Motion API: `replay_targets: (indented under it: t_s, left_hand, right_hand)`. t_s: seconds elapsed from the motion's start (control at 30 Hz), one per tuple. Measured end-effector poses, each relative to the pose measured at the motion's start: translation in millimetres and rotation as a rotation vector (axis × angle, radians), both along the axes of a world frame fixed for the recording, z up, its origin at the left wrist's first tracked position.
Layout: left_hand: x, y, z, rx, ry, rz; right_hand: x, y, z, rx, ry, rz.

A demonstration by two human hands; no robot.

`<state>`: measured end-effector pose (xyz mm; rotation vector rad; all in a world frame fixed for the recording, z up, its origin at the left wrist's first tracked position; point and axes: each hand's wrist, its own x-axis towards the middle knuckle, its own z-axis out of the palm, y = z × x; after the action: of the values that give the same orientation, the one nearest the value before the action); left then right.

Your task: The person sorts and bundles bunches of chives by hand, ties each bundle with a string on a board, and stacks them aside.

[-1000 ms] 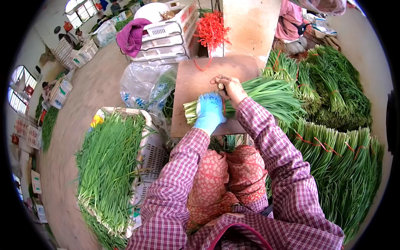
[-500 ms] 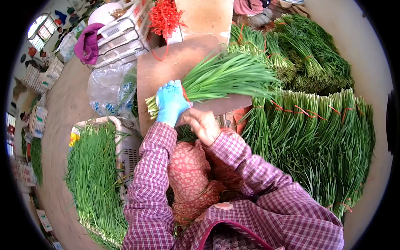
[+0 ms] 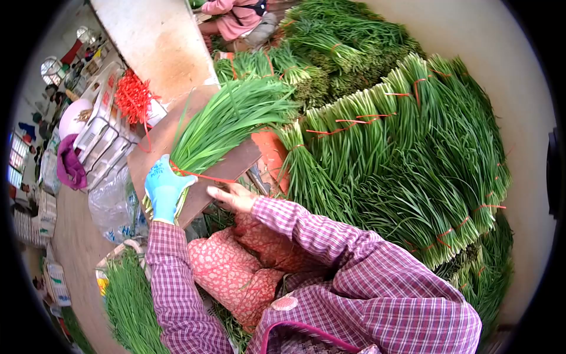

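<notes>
My left hand (image 3: 163, 187), in a light blue glove, is closed around the stem end of a bunch of garlic chives (image 3: 221, 121). The leaves fan out toward the upper right over a brown board (image 3: 233, 162). Around the bunch at the glove runs a red tie (image 3: 203, 176), its tail stretching straight to the right. Just below that tail is my bare right hand (image 3: 234, 197), thumb and fingers loosely apart, with nothing visible in them. Where the tail ends, it passes close to the right hand's upper edge.
Tied chive bunches (image 3: 401, 159) are stacked on the right, more (image 3: 348, 41) behind. A cluster of red ties (image 3: 134, 97) hangs beside white crates (image 3: 103, 127). Loose chives (image 3: 132, 301) fill a basket at lower left. Another person (image 3: 236, 17) sits at the top.
My view has turned to the right. My right hand has moved away from the tie at the left hand, its fingers loosening. The left hand keeps its grip on the bunch.
</notes>
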<state>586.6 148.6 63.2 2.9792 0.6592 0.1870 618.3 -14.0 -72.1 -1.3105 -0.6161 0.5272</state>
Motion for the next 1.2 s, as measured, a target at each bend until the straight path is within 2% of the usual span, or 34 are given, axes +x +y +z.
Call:
replay_targets:
  t_s: [0.03,0.1,0.13,0.17,0.2,0.23,0.27,0.3,0.37,0.43,0.5,0.57,0.63,0.7,0.8,0.83,0.87,0.9,0.97,1.0,1.03,1.07,1.13,1.2]
  left_hand:
    - [0.5,-10.3,5.7,0.001,-0.003,-0.013]
    - [1.4,-31.7,17.8,0.14,-0.18,-0.149]
    - [5.3,-44.2,29.9,0.153,-0.151,-0.184]
    - [11.3,-54.2,35.1,0.147,-0.156,-0.198]
    - [14.4,-61.6,37.9,0.297,-0.258,-0.36]
    - [16.8,-68.5,39.3,0.448,-0.36,-0.515]
    - [24.6,-78.2,42.5,0.418,-0.294,-0.576]
    - [23.5,-96.1,50.4,0.564,-0.277,-0.657]
    - [25.8,-126.3,50.2,0.732,-0.306,-0.814]
    - [23.6,-159.1,54.3,0.64,-0.041,-0.952]
    - [17.4,-174.4,34.4,0.687,-0.117,-1.109]
    - [14.6,-183.8,12.1,0.717,-0.207,-1.234]
    - [11.0,-196.7,-7.7,0.656,-0.093,-1.28]
    - [9.7,-206.1,-24.7,0.597,-0.065,-1.304]
    - [20.9,-205.5,-56.8,0.455,-0.352,-1.237]
    - [26.7,-204.0,-58.0,0.363,-0.439,-1.185]
    - [33.0,-194.4,-57.9,0.493,-0.43,-1.144]
    - [36.1,-182.5,-50.4,0.47,-0.377,-1.132]
    - [24.1,-163.2,-15.7,0.348,-0.329,-0.955]
    - [15.2,-146.5,-2.7,0.242,-0.266,-0.869]
    - [6.7,-127.3,2.0,0.139,-0.206,-0.784]
    - [-2.5,-101.7,-3.7,0.091,-0.165,-0.72]
    - [-28.0,-58.6,-14.0,-0.012,-0.159,-0.628]
    - [-58.7,-36.0,-15.1,-0.071,-0.193,-0.498]
  right_hand:
    - [4.7,-11.9,23.9,-0.09,0.152,0.127]
    - [-3.6,-36.7,48.9,-0.257,-0.221,0.068]
    - [-7.7,-54.5,65.6,-0.296,-0.521,0.153]
    - [-16.2,-75.0,95.1,-0.336,-0.755,0.067]
    - [-22.3,-94.2,129.3,-0.542,-0.885,0.051]
    - [-21.1,-107.5,142.8,-0.16,-1.07,-0.251]
    - [-15.6,-123.8,168.6,-0.122,-1.168,-0.413]
    - [-5.6,-141.2,188.1,-0.19,-1.228,-0.437]
    - [21.5,-156.5,190.4,-0.413,-1.307,-0.596]
    - [52.4,-176.3,165.5,-0.548,-1.201,-0.406]
    - [70.6,-196.3,119.2,-0.642,-0.767,0.024]
    - [56.6,-216.5,73.6,-0.417,-0.274,0.3]
    - [34.3,-227.2,42.6,-0.381,-0.118,0.3]
    - [15.7,-235.4,21.6,-0.395,-0.04,0.162]
    - [18.2,-251.4,-10.9,-0.369,0.05,-0.014]
    - [23.4,-257.2,-12.5,-0.391,0.072,-0.074]
    - [30.6,-265.3,-13.3,-0.449,0.088,-0.157]
    - [39.0,-272.9,-12.0,-0.508,0.108,-0.233]
    - [72.4,-291.7,-43.6,-0.447,0.028,-0.35]
    - [82.1,-293.2,-42.4,-0.422,0.103,-0.378]
    - [93.3,-294.3,-40.3,-0.397,0.176,-0.409]
    - [107.3,-294.9,-48.3,-0.488,0.109,-0.477]
    - [128.9,-283.8,-52.1,-0.491,0.122,-0.439]
    - [153.1,-266.2,-83.4,-0.517,0.056,-0.437]
